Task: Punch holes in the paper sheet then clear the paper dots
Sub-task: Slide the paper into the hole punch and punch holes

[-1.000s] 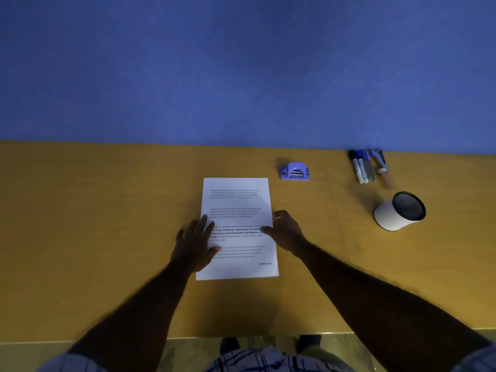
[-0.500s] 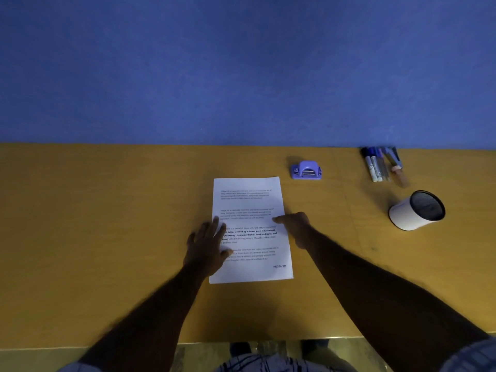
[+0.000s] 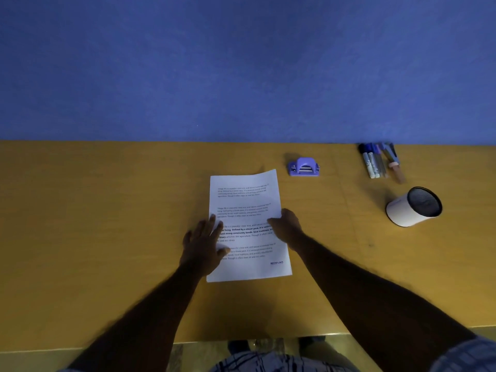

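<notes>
So the printed paper sheet sits pretty much dead center on the yellow-orange wooden table, long side running 12 to 6, with a "RECEIVED" stamp down at its 5 o'clock corner. The left hand lies flat and spread out over the sheet's 9 o'clock edge, fingers loose, just pressing down rather than gripping anything. The right hand is at the 3 o'clock edge, fingers curled around the paper's border, pinching it, and the far right corner of the sheet looks lifted a bit off the table.

The purple hole punch is parked just past the sheet's 1 o'clock corner, not touching it, nobody's hand on it. Farther out toward 2 o'clock there's a bunch of markers and pens lying side by side near the blue wall. At 3 o'clock from the sheet, well apart, a white cylindrical cup with a dark inside is tipped over on its side, mouth facing right and up.
</notes>
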Action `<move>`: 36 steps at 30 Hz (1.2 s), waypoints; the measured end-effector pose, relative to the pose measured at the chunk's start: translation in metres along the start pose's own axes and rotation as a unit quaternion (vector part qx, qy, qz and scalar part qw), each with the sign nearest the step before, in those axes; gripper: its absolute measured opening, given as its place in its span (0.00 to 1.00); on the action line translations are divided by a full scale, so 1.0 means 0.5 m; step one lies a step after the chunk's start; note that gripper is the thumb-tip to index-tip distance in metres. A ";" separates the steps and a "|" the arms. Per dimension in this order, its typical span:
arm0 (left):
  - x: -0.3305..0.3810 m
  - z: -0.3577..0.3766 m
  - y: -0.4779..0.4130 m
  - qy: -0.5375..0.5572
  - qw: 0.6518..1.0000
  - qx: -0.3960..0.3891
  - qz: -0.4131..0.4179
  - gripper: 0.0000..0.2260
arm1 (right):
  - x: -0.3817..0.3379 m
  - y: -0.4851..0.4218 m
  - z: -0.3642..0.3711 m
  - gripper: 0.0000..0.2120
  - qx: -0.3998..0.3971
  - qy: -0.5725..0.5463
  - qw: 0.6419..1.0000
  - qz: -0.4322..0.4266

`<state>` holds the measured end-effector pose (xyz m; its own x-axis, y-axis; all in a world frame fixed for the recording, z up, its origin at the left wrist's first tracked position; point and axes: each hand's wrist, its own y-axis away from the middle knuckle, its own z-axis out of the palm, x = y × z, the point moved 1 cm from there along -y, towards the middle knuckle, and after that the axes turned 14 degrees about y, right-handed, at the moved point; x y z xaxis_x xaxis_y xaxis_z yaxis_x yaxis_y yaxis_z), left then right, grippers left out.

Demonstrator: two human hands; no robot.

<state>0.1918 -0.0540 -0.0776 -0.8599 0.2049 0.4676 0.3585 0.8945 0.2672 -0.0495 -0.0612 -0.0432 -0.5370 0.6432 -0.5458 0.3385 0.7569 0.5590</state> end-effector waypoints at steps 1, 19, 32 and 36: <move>0.000 0.000 0.000 -0.001 1.000 -0.001 0.001 0.34 | 0.003 0.004 0.003 0.12 -0.002 -0.026 1.000 -0.002; 0.013 -0.010 0.059 0.477 0.827 0.259 -0.144 0.22 | 0.090 0.045 -0.065 0.18 -0.032 -0.354 0.934 -0.023; 0.286 0.016 0.075 0.725 0.677 -0.039 -0.121 0.17 | 0.164 0.121 -0.139 0.19 0.008 -0.549 0.836 -0.003; 0.351 0.046 0.059 0.752 0.651 0.011 -0.104 0.14 | 0.175 0.142 -0.134 0.21 -0.004 -0.568 0.823 -0.014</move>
<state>0.0430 0.0173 -0.0073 0.4450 -0.5273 0.7238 0.2709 0.8496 0.4524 -0.1240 0.0413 -0.0095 0.5261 0.3220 -0.7871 0.3300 0.7757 0.5379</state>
